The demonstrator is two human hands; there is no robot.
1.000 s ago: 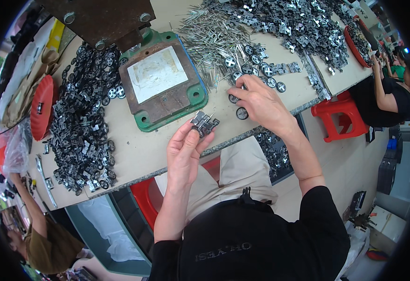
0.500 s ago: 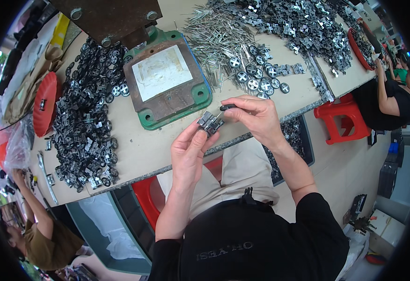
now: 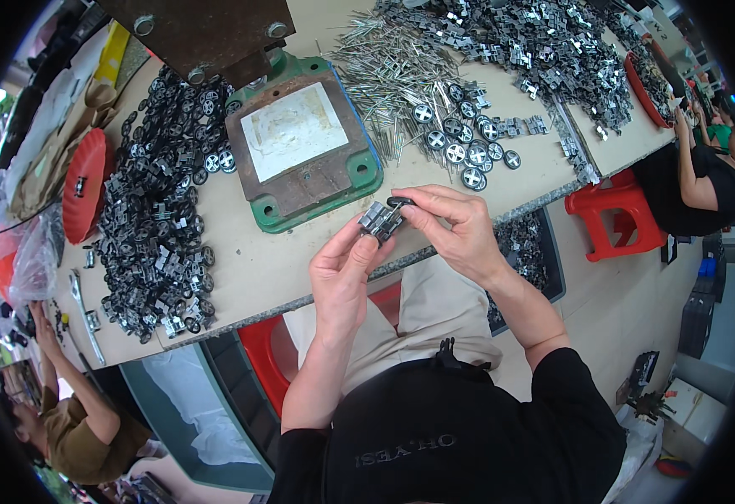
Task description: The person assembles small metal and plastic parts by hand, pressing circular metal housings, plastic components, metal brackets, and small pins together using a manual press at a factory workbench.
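Note:
My left hand (image 3: 342,270) pinches a small black-and-grey plastic toy chassis piece (image 3: 380,220) between thumb and fingers, above the table's front edge. Between the thumb and fingers of my right hand (image 3: 455,228) is a small black wheel (image 3: 399,202), right up against the upper right side of the chassis piece. Whether an axle joins the two is hidden by my fingers. Beyond both hands lie loose black wheels with silver spokes (image 3: 455,153) and a heap of thin metal rods (image 3: 397,80).
A green press base (image 3: 279,220) with a rusty plate stands ahead. Piles of chassis parts (image 3: 544,50) and wheeled pieces (image 3: 149,269) flank it. Red dishes (image 3: 86,185) sit at both sides. A red stool (image 3: 611,214) is at right; co-workers (image 3: 82,420) sit left and right.
My right hand has come slightly down and left, bringing the wheel against the chassis piece. At far left, the co-worker's arms have moved.

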